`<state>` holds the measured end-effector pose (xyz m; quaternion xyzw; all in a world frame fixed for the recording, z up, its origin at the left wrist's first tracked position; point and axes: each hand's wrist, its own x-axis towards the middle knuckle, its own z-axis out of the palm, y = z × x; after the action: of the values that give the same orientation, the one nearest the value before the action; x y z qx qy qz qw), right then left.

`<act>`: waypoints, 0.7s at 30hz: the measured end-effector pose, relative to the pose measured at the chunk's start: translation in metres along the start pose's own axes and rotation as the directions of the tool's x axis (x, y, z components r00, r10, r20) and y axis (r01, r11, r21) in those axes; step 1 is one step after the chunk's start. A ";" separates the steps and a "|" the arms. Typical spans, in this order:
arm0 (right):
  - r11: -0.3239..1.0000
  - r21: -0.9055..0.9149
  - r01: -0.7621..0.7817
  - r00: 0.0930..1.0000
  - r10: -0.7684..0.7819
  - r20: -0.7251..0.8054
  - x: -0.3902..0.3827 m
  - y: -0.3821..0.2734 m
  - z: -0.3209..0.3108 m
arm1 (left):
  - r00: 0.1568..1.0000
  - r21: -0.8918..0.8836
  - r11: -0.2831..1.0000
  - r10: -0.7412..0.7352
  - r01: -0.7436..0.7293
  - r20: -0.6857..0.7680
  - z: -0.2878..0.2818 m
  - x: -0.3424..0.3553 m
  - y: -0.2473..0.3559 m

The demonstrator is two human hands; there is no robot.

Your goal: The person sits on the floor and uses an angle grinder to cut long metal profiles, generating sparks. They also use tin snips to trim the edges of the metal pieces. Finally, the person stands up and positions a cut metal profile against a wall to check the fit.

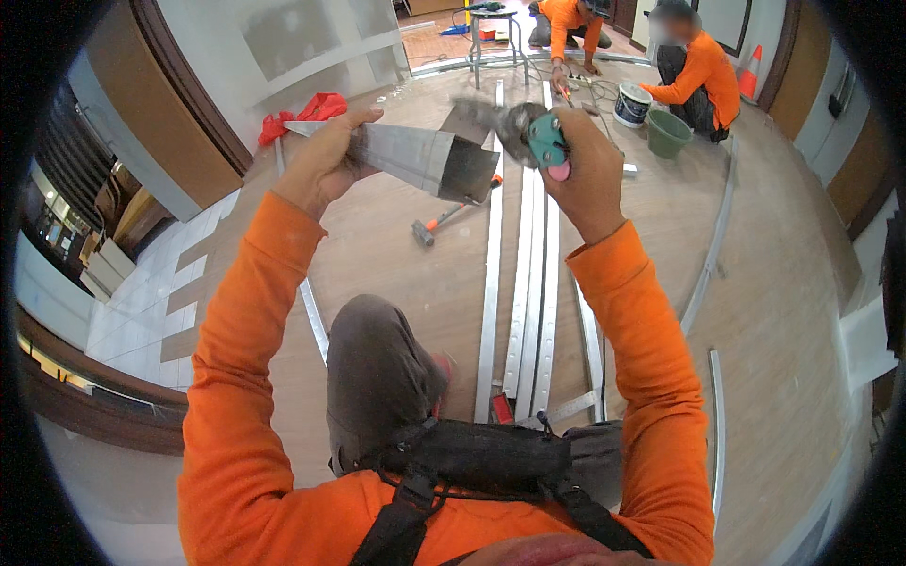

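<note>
My left hand point(332, 156) is closed on the side of a tapered grey metal trough point(406, 160). The trough's broad, dark-stained end points right. Just across from it, my right hand point(587, 174) grips a scraper-like tool point(547, 143) with a green and pink handle. Its flat grey-brown blade is smeared by motion, close to the trough's upper right side; I cannot tell whether they touch. Both hands are raised over the floor. Beneath the trough lies a hammer point(425, 231) with an orange and black handle.
Long metal channels point(522, 311) stretch along the floor, before my bent knee. Two people in orange, one point(571, 24) and another point(698, 75), crouch far off by a white bucket point(632, 104) and green tub point(668, 134). Red cloth point(302, 115) lies by the left wall.
</note>
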<state>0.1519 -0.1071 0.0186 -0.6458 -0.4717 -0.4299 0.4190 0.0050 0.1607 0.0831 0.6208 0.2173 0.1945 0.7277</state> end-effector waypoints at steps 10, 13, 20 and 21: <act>0.971 0.197 -0.133 0.989 0.143 -0.040 -0.014 0.008 0.004 | 0.998 0.019 0.999 -0.041 0.042 -0.039 0.011 -0.004 -0.013; 0.985 0.126 -0.118 0.993 0.119 -0.003 -0.016 0.011 0.003 | 0.999 0.020 0.999 -0.048 0.048 0.011 0.002 0.003 -0.017; 0.877 0.205 -0.434 0.900 0.418 0.119 -0.088 0.036 -0.042 | 0.983 0.084 0.980 -0.183 0.182 0.006 0.027 0.028 -0.105; 0.830 0.210 -0.517 0.855 0.490 0.169 -0.115 0.043 -0.053 | 0.971 0.122 0.964 -0.238 0.238 -0.011 0.034 0.031 -0.134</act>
<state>0.1634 -0.1945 -0.0816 -0.7122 -0.3565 -0.2063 0.5685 0.0517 0.1295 -0.0472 0.6342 0.3002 0.0907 0.7067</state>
